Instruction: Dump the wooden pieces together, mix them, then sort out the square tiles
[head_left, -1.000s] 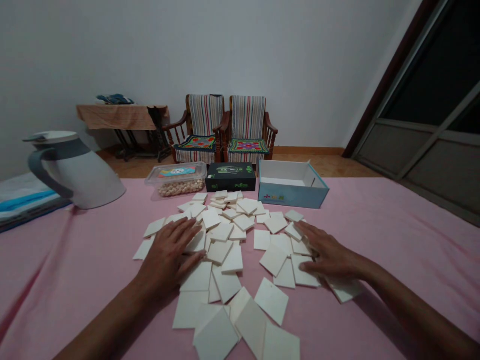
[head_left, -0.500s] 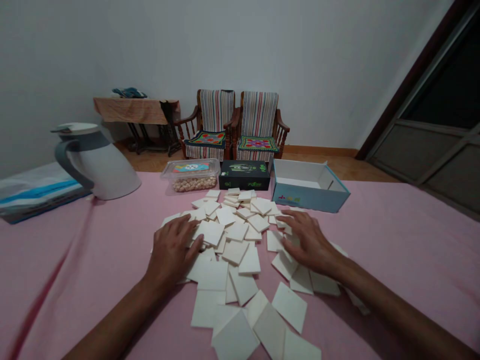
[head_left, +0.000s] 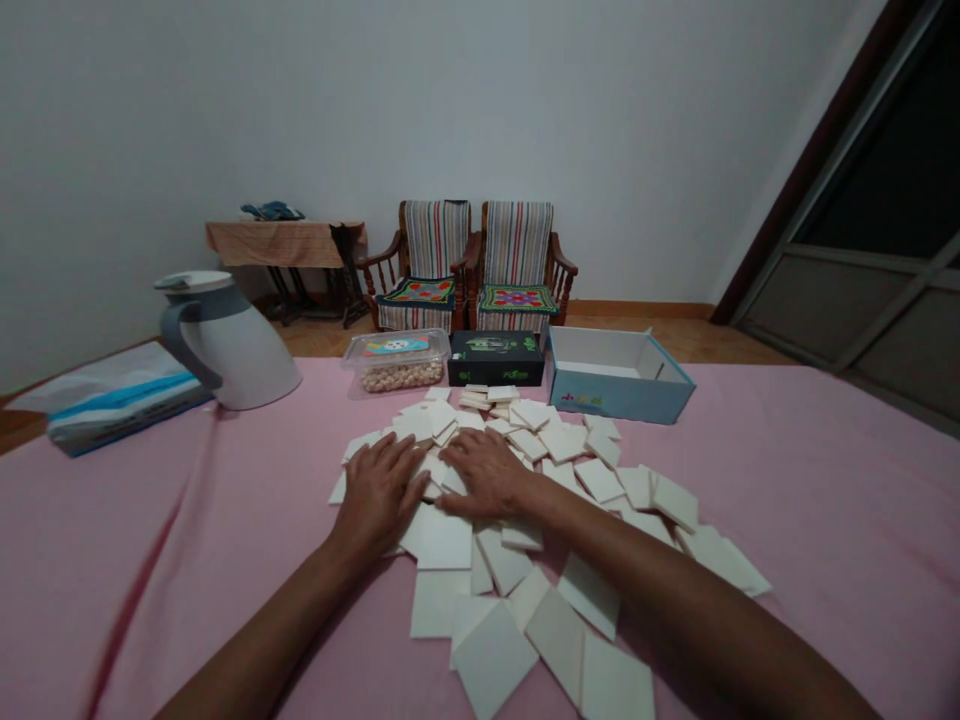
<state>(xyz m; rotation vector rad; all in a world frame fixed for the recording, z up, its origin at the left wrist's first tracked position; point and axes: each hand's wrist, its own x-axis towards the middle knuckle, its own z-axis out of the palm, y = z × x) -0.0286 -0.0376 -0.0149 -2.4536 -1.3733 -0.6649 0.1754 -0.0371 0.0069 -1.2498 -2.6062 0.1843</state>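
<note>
Many thin white square tiles [head_left: 496,650] lie in a loose, overlapping spread over a pink cloth [head_left: 787,450]. My left hand [head_left: 379,490] rests palm down on the left side of the spread, fingers apart. Close beside it, my right hand [head_left: 484,475] lies palm down on tiles near the middle, its fingers stretched out. The thumbs point toward each other with tiles between them. Both hands hide the tiles right beneath them. Neither hand has a tile lifted.
Behind the tiles stand a clear plastic box of round beige pieces [head_left: 401,376], a black box [head_left: 496,360] and an open light blue box [head_left: 622,395]. A grey-white jug [head_left: 240,350] and a blue-white packet [head_left: 127,405] are at left. Two armchairs [head_left: 517,245] stand beyond.
My right hand has moved left, from the right side of the tiles to near my left hand. More tiles at right are uncovered. The view has shifted slightly.
</note>
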